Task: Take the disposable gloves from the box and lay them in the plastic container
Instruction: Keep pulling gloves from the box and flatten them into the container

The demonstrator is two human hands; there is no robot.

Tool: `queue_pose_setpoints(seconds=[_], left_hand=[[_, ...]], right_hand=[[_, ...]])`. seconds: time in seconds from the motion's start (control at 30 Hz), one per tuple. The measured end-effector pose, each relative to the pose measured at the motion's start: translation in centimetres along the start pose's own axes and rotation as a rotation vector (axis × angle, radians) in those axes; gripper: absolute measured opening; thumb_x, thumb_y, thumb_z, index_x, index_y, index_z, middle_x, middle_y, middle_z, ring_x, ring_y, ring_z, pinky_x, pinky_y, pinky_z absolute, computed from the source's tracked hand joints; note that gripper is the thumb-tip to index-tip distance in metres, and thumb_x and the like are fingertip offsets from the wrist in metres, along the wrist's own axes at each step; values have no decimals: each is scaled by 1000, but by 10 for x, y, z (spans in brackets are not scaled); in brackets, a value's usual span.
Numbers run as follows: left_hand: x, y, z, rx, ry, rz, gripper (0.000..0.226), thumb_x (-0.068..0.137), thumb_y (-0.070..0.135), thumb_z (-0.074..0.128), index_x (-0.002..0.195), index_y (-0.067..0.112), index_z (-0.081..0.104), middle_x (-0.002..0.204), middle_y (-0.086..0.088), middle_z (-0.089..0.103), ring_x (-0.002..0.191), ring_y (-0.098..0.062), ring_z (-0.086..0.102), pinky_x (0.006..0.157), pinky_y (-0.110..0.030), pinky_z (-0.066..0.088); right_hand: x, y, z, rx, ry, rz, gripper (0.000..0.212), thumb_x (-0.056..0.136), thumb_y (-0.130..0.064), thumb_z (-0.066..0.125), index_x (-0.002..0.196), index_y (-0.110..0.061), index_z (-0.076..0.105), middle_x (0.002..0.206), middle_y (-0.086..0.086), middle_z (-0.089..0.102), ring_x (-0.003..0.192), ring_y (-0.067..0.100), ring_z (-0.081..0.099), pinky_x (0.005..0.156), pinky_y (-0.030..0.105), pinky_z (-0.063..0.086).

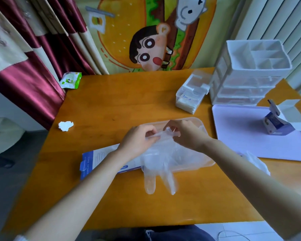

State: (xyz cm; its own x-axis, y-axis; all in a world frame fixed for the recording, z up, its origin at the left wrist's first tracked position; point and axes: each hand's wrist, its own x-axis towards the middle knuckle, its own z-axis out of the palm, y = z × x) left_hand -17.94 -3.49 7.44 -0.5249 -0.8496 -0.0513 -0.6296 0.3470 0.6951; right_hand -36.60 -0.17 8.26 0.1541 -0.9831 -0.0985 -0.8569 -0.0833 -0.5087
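Left hand (137, 139) and right hand (187, 134) are pinching the cuff of a glove (161, 160), each grip closed on it, apparently to spread it flat over the container (205, 126).

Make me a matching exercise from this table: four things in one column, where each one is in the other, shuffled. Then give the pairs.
Things
1. clear glove
2. glove box
3. crumpled white paper
4. small blue carton

Places
A. on the lilac tray
B. pinched by the left hand and the right hand above the plastic container
C. flat on the table, just left of the container
D. alone near the table's left edge

Pairs: 1-B, 2-C, 3-D, 4-A
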Motion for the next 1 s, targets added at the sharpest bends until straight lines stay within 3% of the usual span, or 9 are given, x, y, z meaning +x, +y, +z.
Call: queue_pose_setpoints(seconds=[0.13, 0.23, 0.3, 0.4, 0.5, 0.6, 0.73, 0.83, 1.0], left_hand=[[1, -4, -9, 3, 43, -7, 19, 89, 20, 66, 73, 28, 61, 75, 14, 64, 75, -7, 60, 70, -32, 49], [2, -5, -14, -4, 55, -19, 22, 91, 19, 64, 72, 31, 59, 74, 15, 62, 73, -4, 59, 67, -28, 47], [6, -2, -17, -38, 31, -35, 21, 90, 17, 65, 74, 30, 60, 77, 13, 64, 75, -5, 60, 70, -25, 47], [13, 4, -24, -143, -21, -87, 15, 91, 14, 62, 81, 26, 63, 81, 4, 69, 81, -10, 65, 77, -25, 48], [20, 8, -32, -141, -18, -93, 9, 93, 15, 58, 89, 21, 64, 86, 9, 67, 85, -1, 61, 75, -15, 45], [31, 18, -42, -137, 150, -31, 7, 93, 16, 60, 87, 18, 65, 87, 11, 65, 86, -2, 60, 70, -13, 46], [36, 40, -51, -199, 490, 140, 6, 89, 12, 64, 86, 16, 61, 85, 10, 62, 87, -4, 59, 72, -8, 47], [29, 40, -44, -216, 520, 238, 7, 86, 9, 64, 83, 12, 59, 88, 2, 61, 89, -9, 58, 78, -11, 45], [15, -10, -5, 132, 208, 180, 13, 83, 5, 67, 75, 12, 60, 96, 6, 52, 112, -17, 47, 96, -21, 32]], right_hand=[[-1, 10, -2, -235, 42, 90, 57, 74, 10, 48, 120, -23, 59, 118, -1, 64, 111, 19, 56, 93, 32, 45], [-1, 8, -10, -125, 29, 54, 55, 81, 2, 58, 130, -20, 50, 130, -1, 56, 122, 18, 48, 100, 26, 39], [-2, 2, -13, -41, -26, 9, 59, 83, -17, 70, 136, -19, 43, 134, -4, 53, 123, 15, 48, 89, 8, 32], [4, 3, -10, -27, -63, 47, 52, 80, -31, 74, 125, -18, 52, 117, -4, 61, 109, 16, 56, 68, -3, 30], [9, 11, -9, 4, -5, 68, 19, 79, -28, 75, 80, -23, 57, 77, -9, 57, 78, 21, 55, 54, 13, 35], [12, 16, -27, 102, 238, 57, 18, 81, -19, 73, 77, -13, 56, 70, -8, 53, 71, 21, 50, 56, 18, 34], [13, 7, -59, 119, 660, 37, 18, 84, -7, 60, 101, -10, 64, 98, 4, 67, 91, 23, 60, 74, 32, 45], [1, 9, -63, 39, 804, -142, 18, 87, -11, 49, 98, -9, 64, 95, 6, 64, 90, 25, 56, 74, 35, 44], [-19, 58, -8, -314, 407, -407, 35, 74, 3, 42, 94, -11, 68, 87, 5, 64, 81, 25, 56, 62, 33, 44]])
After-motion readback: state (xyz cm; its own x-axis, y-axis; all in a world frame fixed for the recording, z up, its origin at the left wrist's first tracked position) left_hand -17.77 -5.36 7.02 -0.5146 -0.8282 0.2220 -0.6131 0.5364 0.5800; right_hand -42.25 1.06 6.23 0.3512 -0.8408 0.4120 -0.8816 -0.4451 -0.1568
